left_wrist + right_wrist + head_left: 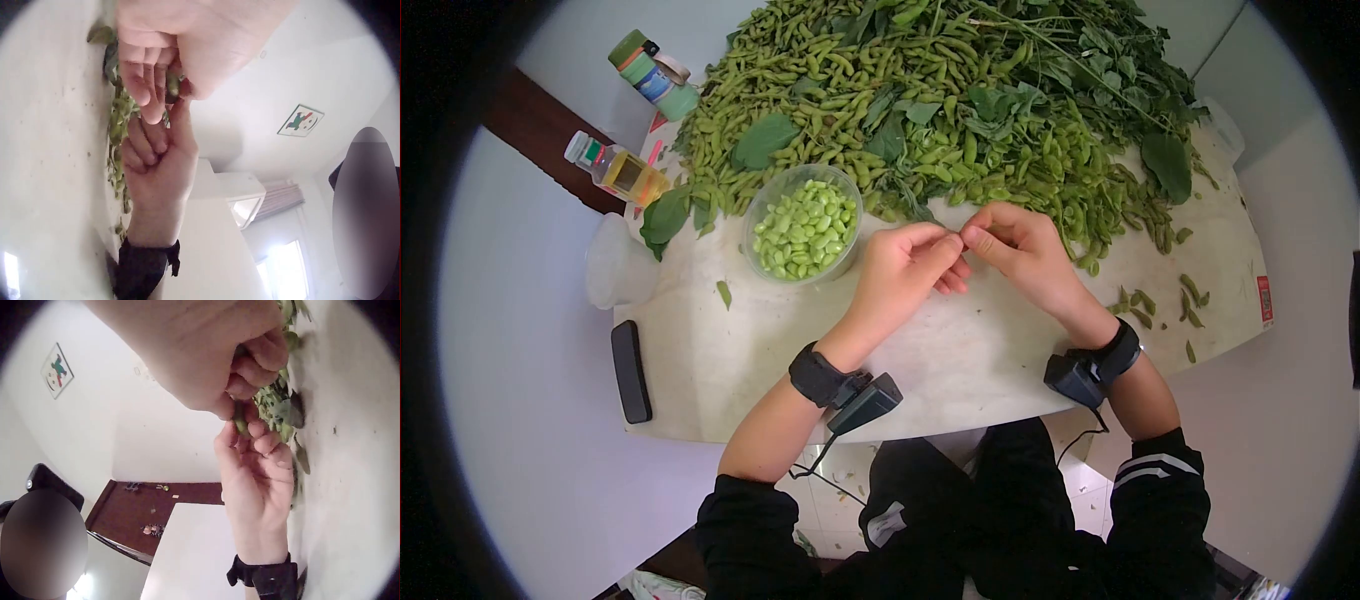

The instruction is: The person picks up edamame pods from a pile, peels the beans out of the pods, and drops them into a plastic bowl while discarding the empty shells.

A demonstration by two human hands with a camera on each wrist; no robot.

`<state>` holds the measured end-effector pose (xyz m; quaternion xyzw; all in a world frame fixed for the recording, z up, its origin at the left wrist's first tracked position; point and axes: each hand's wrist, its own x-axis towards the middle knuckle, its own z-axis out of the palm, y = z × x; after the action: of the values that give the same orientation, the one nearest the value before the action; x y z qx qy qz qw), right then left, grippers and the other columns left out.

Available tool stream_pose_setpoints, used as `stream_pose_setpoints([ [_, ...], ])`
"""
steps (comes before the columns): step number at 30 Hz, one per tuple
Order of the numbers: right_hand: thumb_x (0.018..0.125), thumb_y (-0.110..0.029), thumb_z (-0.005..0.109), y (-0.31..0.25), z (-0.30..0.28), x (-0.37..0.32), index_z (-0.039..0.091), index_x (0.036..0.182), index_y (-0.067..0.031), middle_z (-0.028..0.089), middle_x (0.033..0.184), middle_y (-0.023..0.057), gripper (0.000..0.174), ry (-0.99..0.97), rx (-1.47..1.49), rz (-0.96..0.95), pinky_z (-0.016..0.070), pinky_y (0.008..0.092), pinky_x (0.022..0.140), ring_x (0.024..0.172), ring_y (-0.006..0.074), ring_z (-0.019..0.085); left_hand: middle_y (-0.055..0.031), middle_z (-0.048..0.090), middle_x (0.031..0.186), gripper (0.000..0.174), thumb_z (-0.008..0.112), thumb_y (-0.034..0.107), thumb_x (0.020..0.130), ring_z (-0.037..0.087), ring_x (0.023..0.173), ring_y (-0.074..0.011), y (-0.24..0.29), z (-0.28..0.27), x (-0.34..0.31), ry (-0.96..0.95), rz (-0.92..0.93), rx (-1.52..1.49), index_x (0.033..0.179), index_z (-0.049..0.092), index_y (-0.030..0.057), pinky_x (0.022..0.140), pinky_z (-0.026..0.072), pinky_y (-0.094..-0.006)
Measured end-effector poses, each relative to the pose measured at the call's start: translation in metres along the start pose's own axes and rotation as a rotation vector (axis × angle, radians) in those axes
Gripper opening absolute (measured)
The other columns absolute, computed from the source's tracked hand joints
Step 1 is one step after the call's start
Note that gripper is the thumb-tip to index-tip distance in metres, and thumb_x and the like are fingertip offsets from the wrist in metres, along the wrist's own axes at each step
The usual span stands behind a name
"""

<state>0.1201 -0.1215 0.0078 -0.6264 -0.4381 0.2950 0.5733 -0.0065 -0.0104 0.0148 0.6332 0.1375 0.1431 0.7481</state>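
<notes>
Between both hands, over the front of the table, a green soybean pod (240,424) is pinched by thumbs and fingertips. My left hand (910,268) grips it from one side, palm partly turned up in the right wrist view. From the other side my right hand (1030,258) pinches it, with its remaining fingers curled in the left wrist view. In the head view the fingers mostly hide the pod. Just left of the hands stands a clear plastic tub (752,252) holding shelled green beans (808,228). Behind them spreads a large heap of soybean pods (830,85).
Leafy stems (1115,85) lie at the back right. Several loose pods (1192,300) are scattered near the right edge. Along the left side are a black phone (631,372), a translucent container (615,262), a bottle of yellow liquid (625,178) and a green bottle (658,82).
</notes>
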Motion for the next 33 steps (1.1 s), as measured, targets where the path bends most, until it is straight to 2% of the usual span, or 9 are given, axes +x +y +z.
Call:
stream_pose_setpoints([
  [5, 0.08, -0.017, 0.058, -0.002, 0.002, -0.002, 0.057, 0.079, 0.0039, 0.057, 0.061, 0.0029, 0.021, 0.075, -0.011, 0.041, 0.0349, 0.0212, 0.046, 0.053, 0.0048, 0.045, -0.0075, 0.061, 0.072, 0.02, 0.049, 0.014, 0.085, 0.059, 0.058, -0.0121, 0.001, 0.0, 0.0, 0.029, 0.04, 0.037, 0.086, 0.058, -0.0035, 0.052, 0.0454, -0.0206],
  [7, 0.08, -0.016, 0.058, -0.002, 0.001, -0.002, 0.058, 0.078, 0.0042, 0.057, 0.061, 0.0037, 0.02, 0.083, -0.069, 0.065, 0.0352, 0.0215, 0.046, 0.053, 0.0054, 0.045, -0.0076, 0.062, 0.075, 0.021, 0.048, 0.016, 0.086, 0.06, 0.06, -0.0124, 0.004, -0.001, -0.001, -0.035, -0.069, 0.134, 0.087, 0.058, -0.0031, 0.052, 0.0454, -0.0207],
  [11, 0.079, -0.014, 0.058, -0.005, 0.001, -0.003, 0.059, 0.079, 0.0058, 0.059, 0.065, 0.0063, 0.02, 0.066, -0.049, 0.06, 0.0388, 0.022, 0.048, 0.056, 0.0067, 0.05, -0.0072, 0.063, 0.079, 0.02, 0.047, 0.015, 0.087, 0.061, 0.063, -0.012, 0.004, -0.001, -0.002, -0.08, -0.081, 0.186, 0.089, 0.059, -0.0013, 0.053, 0.0452, -0.0198],
  [18, 0.078, -0.008, 0.054, -0.013, 0.003, -0.007, 0.058, 0.087, 0.0074, 0.062, 0.068, 0.0082, 0.018, 0.028, 0.072, 0.066, 0.0418, 0.0206, 0.052, 0.062, 0.0072, 0.055, -0.0073, 0.063, 0.081, 0.019, 0.049, 0.014, 0.085, 0.062, 0.065, -0.0133, 0.004, -0.002, -0.002, -0.085, -0.054, 0.175, 0.089, 0.058, -0.0024, 0.053, 0.0448, -0.0193],
  [23, 0.076, -0.006, 0.053, -0.014, 0.002, -0.007, 0.057, 0.087, 0.0081, 0.062, 0.067, 0.0087, 0.019, 0.034, 0.026, 0.097, 0.0414, 0.0203, 0.052, 0.061, 0.0072, 0.055, -0.0074, 0.063, 0.081, 0.017, 0.05, 0.012, 0.085, 0.063, 0.066, -0.0142, 0.004, 0.0, -0.003, -0.056, -0.03, 0.19, 0.089, 0.058, -0.0029, 0.053, 0.0441, -0.0188],
  [25, 0.075, -0.006, 0.053, -0.014, 0.003, -0.007, 0.056, 0.087, 0.0081, 0.062, 0.067, 0.0089, 0.019, 0.035, 0.032, 0.102, 0.0412, 0.0202, 0.052, 0.061, 0.0072, 0.055, -0.0076, 0.063, 0.081, 0.016, 0.052, 0.011, 0.084, 0.062, 0.066, -0.0141, 0.001, -0.001, -0.002, -0.044, 0.041, 0.238, 0.089, 0.057, -0.0037, 0.053, 0.0445, -0.0192],
  [29, 0.074, -0.006, 0.054, -0.018, 0.001, -0.007, 0.056, 0.084, 0.0061, 0.057, 0.059, 0.0045, 0.016, 0.054, -0.039, 0.114, 0.0342, 0.0207, 0.045, 0.052, 0.0042, 0.047, -0.0079, 0.063, 0.08, 0.016, 0.054, 0.009, 0.083, 0.062, 0.065, -0.0132, -0.002, -0.001, -0.002, -0.012, 0.055, 0.255, 0.089, 0.057, -0.0047, 0.055, 0.046, -0.0202],
  [31, 0.074, -0.006, 0.054, -0.016, -0.001, -0.006, 0.056, 0.083, 0.0054, 0.055, 0.054, 0.0023, 0.014, 0.034, -0.095, 0.131, 0.0313, 0.0211, 0.043, 0.048, 0.0032, 0.043, -0.0076, 0.063, 0.076, 0.016, 0.056, 0.008, 0.081, 0.061, 0.064, -0.0115, -0.003, -0.001, -0.002, 0.05, 0.132, 0.504, 0.089, 0.058, -0.0057, 0.057, 0.0472, -0.0209],
  [33, 0.073, -0.006, 0.055, -0.008, 0.0, -0.005, 0.056, 0.081, 0.0047, 0.048, 0.049, -0.0013, 0.013, 0.053, -0.09, 0.059, 0.0274, 0.0218, 0.041, 0.045, 0.0027, 0.036, -0.0074, 0.063, 0.073, 0.016, 0.057, 0.008, 0.081, 0.061, 0.063, -0.0106, 0.001, 0.0, -0.004, 0.061, 0.136, 0.537, 0.089, 0.059, -0.0057, 0.057, 0.0474, -0.0208],
])
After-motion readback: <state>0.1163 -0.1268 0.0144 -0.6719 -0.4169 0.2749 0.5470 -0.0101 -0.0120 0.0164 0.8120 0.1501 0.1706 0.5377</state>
